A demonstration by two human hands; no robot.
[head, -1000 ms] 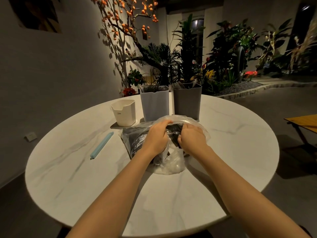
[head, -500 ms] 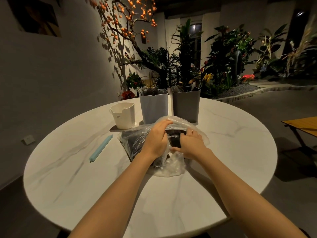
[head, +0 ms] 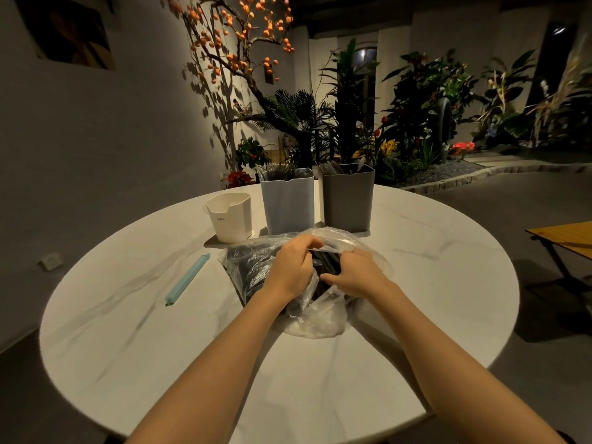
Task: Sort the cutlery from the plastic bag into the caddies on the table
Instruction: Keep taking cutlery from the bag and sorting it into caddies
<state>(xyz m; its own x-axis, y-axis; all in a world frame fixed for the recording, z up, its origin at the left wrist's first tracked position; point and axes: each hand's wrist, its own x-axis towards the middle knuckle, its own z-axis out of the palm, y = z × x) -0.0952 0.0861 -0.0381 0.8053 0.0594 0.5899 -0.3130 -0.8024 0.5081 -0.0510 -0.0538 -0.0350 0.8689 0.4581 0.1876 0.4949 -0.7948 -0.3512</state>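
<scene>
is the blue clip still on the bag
No, the blue clip lies on the table, left of the bag and apart from it.

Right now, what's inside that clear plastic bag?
Through the clear plastic bag show dark, long cutlery pieces. Which kinds and how many cannot be told: the left hand, the right hand and crumpled plastic cover much of them.

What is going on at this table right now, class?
A person is working at a clear plastic bag of dark cutlery on a round white table. The left hand grips the bag's rim while the right hand reaches into its mouth. Behind stand a white caddy, a light grey caddy and a dark grey caddy; the two grey ones already hold utensils. A blue clip lies left.
</scene>
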